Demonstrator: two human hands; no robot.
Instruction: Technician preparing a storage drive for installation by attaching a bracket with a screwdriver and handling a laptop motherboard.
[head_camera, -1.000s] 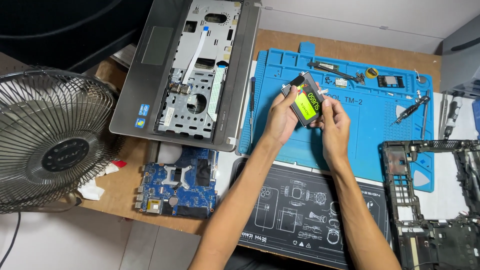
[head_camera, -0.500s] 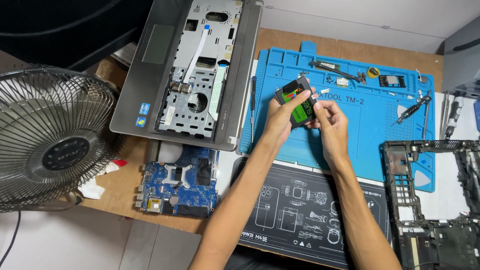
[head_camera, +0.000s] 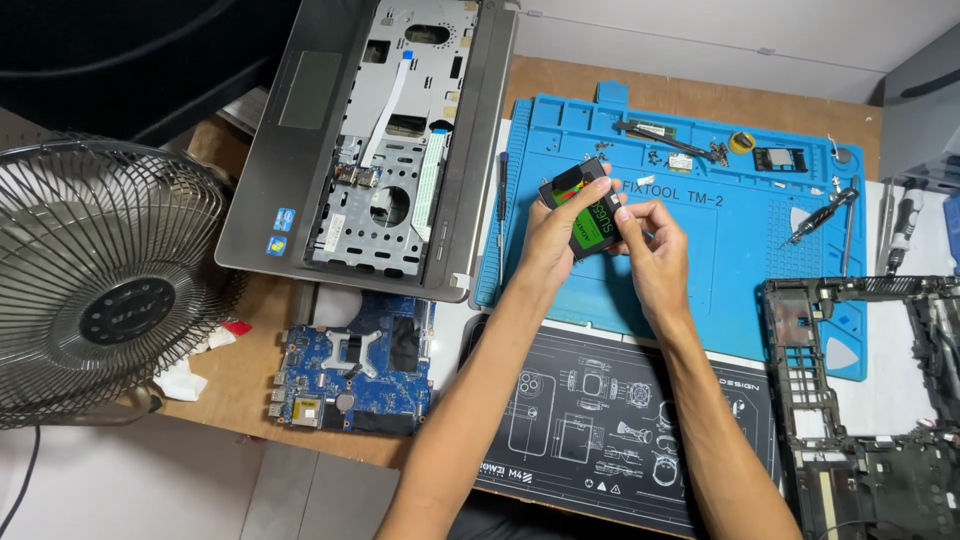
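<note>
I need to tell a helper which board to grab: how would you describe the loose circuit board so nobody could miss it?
Start at the grey laptop palmrest shell lying at upper left of the wooden table. Just below its front edge, right of the fan, lies the blue circuit board. It is the only bare blue board, set with metal brackets and ports.

Matt blue rubbery mat (head_camera: 740, 260), bare wooden table (head_camera: 240, 370)

Green-and-black label on held drive (head_camera: 590, 205), two small blue stickers on laptop palmrest (head_camera: 280, 230)
</note>
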